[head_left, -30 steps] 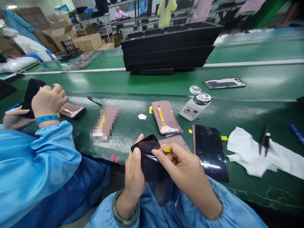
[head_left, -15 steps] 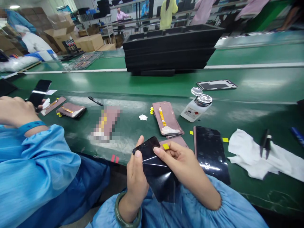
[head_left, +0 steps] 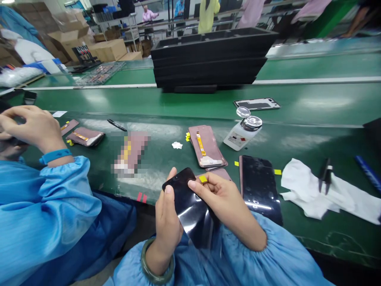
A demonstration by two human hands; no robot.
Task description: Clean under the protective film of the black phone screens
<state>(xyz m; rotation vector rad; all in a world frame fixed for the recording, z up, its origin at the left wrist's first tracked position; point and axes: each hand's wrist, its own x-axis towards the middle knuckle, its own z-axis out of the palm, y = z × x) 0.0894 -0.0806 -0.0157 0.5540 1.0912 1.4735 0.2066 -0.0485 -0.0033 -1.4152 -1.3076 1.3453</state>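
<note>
A black phone screen [head_left: 189, 208] is tilted in front of me over the table's near edge, with clear film hanging loose and glossy around its lower end. My left hand [head_left: 168, 222] grips its left side, thumb on the front face. My right hand [head_left: 222, 194] is closed at its upper right edge, thumb pressed on the glass; a small yellow tab [head_left: 203, 179] shows by the fingers. Behind lie stacked pinkish phone panels [head_left: 206, 145] with an orange flex cable. Another black screen [head_left: 260, 186] with yellow tabs rests to the right.
A white pump bottle [head_left: 241, 133] stands behind, its lid raised. White cloth [head_left: 303, 194] with dark tweezers [head_left: 325, 176] lies right, near a blue pen [head_left: 369, 172]. Black trays [head_left: 208, 63] are stacked at the back. A co-worker's hand [head_left: 38, 129] is at far left, near more panels [head_left: 86, 136].
My hands and the screen keep nearly the same grip; the whole view has shifted slightly. The co-worker's hand at left has lifted, and the dark phone there is no longer plainly seen.
</note>
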